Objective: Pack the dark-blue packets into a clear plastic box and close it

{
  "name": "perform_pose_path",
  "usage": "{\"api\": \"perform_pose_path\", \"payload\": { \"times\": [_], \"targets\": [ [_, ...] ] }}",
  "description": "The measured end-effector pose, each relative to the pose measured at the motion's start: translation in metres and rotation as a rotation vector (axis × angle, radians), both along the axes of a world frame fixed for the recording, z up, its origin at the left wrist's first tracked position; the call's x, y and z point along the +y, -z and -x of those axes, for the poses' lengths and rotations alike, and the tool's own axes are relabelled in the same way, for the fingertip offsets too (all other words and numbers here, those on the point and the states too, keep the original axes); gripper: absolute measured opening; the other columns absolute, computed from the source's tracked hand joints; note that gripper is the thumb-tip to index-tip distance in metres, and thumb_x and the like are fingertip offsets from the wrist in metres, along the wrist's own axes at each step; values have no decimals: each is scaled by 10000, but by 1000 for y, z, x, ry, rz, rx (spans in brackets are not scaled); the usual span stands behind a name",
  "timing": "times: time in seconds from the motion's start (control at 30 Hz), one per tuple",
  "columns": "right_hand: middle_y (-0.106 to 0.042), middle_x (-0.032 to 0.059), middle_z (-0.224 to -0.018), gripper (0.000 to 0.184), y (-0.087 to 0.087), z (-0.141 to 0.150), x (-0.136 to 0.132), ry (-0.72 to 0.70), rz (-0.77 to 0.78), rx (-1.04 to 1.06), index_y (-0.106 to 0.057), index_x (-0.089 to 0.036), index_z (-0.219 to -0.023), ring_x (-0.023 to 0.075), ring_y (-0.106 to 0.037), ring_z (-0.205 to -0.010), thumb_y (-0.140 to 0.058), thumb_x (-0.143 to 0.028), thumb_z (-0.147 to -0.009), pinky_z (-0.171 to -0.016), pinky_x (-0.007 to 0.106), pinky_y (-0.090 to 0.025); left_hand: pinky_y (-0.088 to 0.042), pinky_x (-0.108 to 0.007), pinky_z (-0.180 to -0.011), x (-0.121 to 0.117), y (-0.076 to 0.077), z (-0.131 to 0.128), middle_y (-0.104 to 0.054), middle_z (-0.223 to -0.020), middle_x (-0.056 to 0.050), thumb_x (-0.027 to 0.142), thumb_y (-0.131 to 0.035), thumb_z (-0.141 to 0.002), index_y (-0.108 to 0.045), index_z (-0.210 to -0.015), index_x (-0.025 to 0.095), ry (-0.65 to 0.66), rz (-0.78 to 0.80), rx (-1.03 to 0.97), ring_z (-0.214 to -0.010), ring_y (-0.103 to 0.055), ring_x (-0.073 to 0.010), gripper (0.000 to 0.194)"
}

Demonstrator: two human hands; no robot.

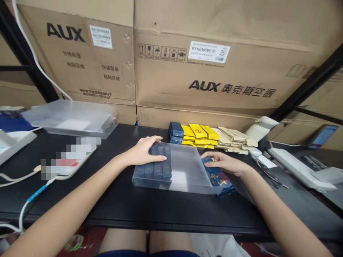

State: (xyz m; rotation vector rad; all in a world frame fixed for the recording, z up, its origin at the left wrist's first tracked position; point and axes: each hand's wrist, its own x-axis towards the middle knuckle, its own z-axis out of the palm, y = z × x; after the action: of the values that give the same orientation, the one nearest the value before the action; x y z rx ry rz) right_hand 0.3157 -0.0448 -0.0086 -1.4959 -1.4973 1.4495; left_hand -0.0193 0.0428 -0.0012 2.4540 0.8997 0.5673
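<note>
My left hand (150, 152): thumb parted from fingers, resting over the clear case (186, 167) — likely steadying it.
My right hand (227, 164): pinching a blue packet (222, 182) at the case's right end, probably to keep it level.
Packet stacks (198, 132): behind, grouped by colour, seemingly within my reach.
Tabletop (112, 207): black, bearing everything.
Room: cardboard cartons (214, 21) wall the back.

The single head-worn camera faces forward and down across the black desk (118, 203). The viewpoint is above the wearer's thighs (125, 241), visible at the lower edge. The left hand (146, 151) and right hand (225, 164) occupy middle range; cardboard cartons (166, 82) fill the upper background.
</note>
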Motion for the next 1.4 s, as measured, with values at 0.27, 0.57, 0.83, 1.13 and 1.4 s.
{"api": "perform_pose_path", "payload": {
  "times": [0.27,0.57,0.83,1.13,1.4],
  "targets": [
    [-721,4,-803,312,6,0,1,-5,44,44,-675,-170,-949,123,-677,-687,-780,-284,-678,-649,220,-529,-358,-465,-1012,0,-1,-1,-572,-1254,-118,641,-605,-723,-438,-1301,225,0,-5,-1,-1179,-504,-321,732],
    [-727,25,-803,357,-5,-3,-1,39,7,77,-679,-165,-959,140,-676,-661,-797,-263,-637,-621,239,-537,-354,-460,-1015,0,0,0,-569,-1255,-128,653,-601,-721,-439,-1315,204,5,-4,2,-1170,-503,-316,762],
    [-727,15,-754,283,0,-3,-1,51,92,294,-641,-178,-887,146,-704,-633,-797,-228,-656,-603,226,-565,-354,-468,-1013,1,1,0,-570,-1247,-115,653,-601,-722,-441,-1310,234,15,-7,-6,-1171,-500,-317,739],
    [-728,13,-727,307,14,-2,3,-4,-65,466,-575,-190,-895,141,-695,-597,-791,-252,-686,-537,208,-550,-365,-460,-1005,2,2,2,-556,-1265,-114,657,-597,-725,-429,-1327,228,13,-14,-3,-1172,-499,-314,758],
    [-727,16,-746,333,18,8,6,65,-19,338,-594,-168,-841,114,-672,-590,-826,-297,-640,-554,194,-522,-344,-458,-1024,0,1,0,-574,-1237,-98,625,-617,-731,-452,-1294,236,40,-22,-24,-1165,-501,-296,705]
  ]
}}
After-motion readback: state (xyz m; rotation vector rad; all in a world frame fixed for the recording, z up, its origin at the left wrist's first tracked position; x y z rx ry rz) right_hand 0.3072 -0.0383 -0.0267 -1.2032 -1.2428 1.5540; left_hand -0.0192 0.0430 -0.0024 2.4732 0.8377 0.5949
